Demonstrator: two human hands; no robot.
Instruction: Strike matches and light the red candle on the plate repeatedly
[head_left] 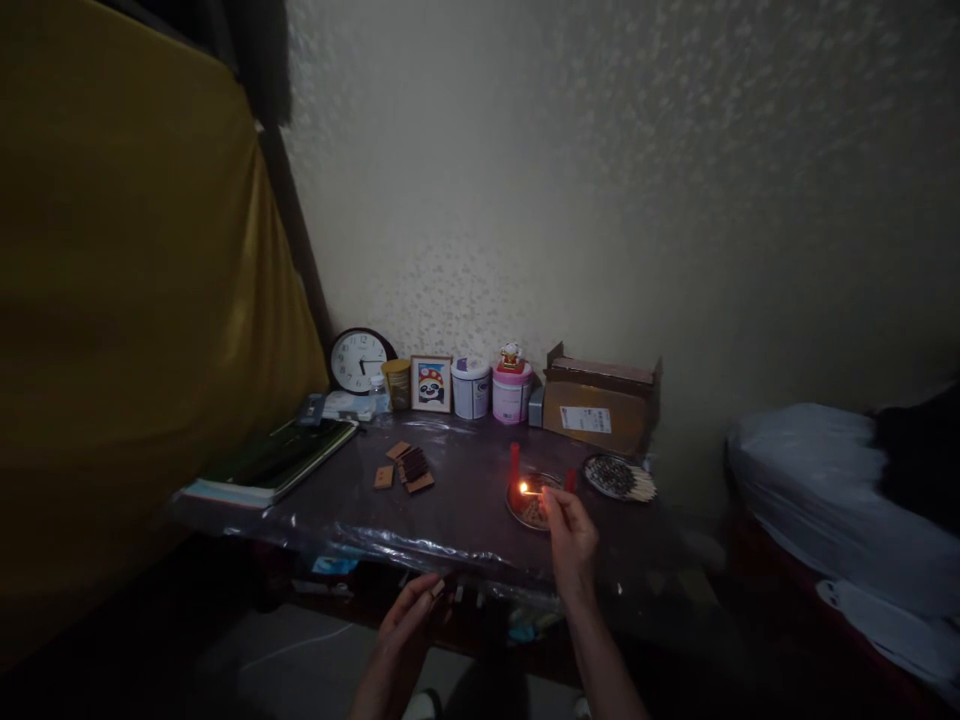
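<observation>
My right hand (571,535) pinches a burning matchstick (529,490), its flame over a small round dish (531,502) on the dark table (450,510). A red candle (514,463) stands upright just behind the dish. A second red piece (570,480) shows by my fingers. My left hand (409,615) hovers below the table's front edge, fingers closed on a small box-like thing (437,589), likely a matchbox.
A plate of sticks (619,477) lies right of the dish. Small brown cards (406,467) lie mid-table, books (274,462) at the left. Along the wall stand a clock (360,360), a picture (431,384), tubs (491,390) and a cardboard box (600,400). A bed (832,480) stands at right.
</observation>
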